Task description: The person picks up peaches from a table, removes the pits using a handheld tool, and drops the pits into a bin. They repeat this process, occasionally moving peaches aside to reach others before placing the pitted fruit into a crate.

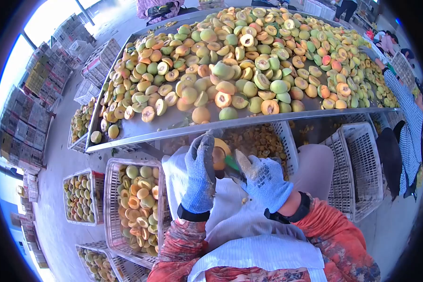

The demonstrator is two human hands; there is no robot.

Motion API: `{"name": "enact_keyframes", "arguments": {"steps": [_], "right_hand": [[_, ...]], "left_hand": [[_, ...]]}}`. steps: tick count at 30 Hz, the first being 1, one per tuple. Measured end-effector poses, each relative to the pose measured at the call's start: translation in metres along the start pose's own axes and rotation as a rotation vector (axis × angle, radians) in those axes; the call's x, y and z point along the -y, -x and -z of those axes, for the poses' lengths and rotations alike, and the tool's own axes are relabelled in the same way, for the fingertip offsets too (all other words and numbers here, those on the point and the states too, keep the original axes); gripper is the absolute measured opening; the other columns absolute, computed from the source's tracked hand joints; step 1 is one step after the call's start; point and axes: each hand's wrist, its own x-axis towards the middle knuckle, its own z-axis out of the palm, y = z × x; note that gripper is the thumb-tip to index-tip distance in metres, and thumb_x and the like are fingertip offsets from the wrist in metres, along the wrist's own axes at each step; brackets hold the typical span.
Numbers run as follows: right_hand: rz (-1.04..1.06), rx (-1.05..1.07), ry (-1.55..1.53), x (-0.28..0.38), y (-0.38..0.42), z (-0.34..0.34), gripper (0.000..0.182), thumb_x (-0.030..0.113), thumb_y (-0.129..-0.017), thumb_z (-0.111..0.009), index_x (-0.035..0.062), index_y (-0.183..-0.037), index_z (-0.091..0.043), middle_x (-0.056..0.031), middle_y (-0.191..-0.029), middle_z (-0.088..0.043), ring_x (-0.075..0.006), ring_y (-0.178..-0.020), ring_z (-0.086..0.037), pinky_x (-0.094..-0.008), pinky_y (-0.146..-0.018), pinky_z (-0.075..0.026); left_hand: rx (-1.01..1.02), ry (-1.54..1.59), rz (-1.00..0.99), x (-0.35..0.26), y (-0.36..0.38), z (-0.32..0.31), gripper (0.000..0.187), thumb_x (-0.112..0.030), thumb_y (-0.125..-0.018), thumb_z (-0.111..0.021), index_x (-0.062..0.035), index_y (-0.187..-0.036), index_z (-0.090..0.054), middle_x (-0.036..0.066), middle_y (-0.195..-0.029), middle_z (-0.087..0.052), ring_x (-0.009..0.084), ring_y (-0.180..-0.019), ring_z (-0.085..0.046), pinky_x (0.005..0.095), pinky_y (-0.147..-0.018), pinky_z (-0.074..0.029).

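My left hand (199,171), in a blue knit glove with a grey palm, is closed around a cut peach (218,157) in front of my lap. Its yellow-orange flesh shows between the two hands. Gloved the same way, my right hand (267,181) grips a small green-handled tool (231,162) pointing toward the peach; its working end is hidden. Both hands are just below the near rim of a metal table (239,121), heaped with halved and whole peaches (223,70).
A crate of halved peaches (138,202) stands at my left, with another filled crate (83,197) beyond it. Under the table is a crate of small brown pieces (263,143). Stacked white crates (362,164) stand at right, near a person in a checked sleeve (404,103).
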Motion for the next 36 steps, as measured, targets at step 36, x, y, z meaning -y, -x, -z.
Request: {"name": "enact_keyframes", "arguments": {"steps": [36], "right_hand": [[-0.719, 0.617, -1.948, -0.017, 0.018, 0.02, 0.045, 0.044, -0.09, -0.052, 0.0008, -0.098, -0.059, 0.0006, -0.055, -0.048, -0.0071, -0.039, -0.041, -0.021, -0.037, -0.03]], "left_hand": [[0.481, 0.699, 0.403, 0.024, -0.017, -0.029, 0.036, -0.027, -0.088, -0.052, 0.0027, -0.109, -0.053, 0.018, -0.089, -0.062, 0.027, -0.078, -0.063, 0.0369, -0.066, -0.055]]}}
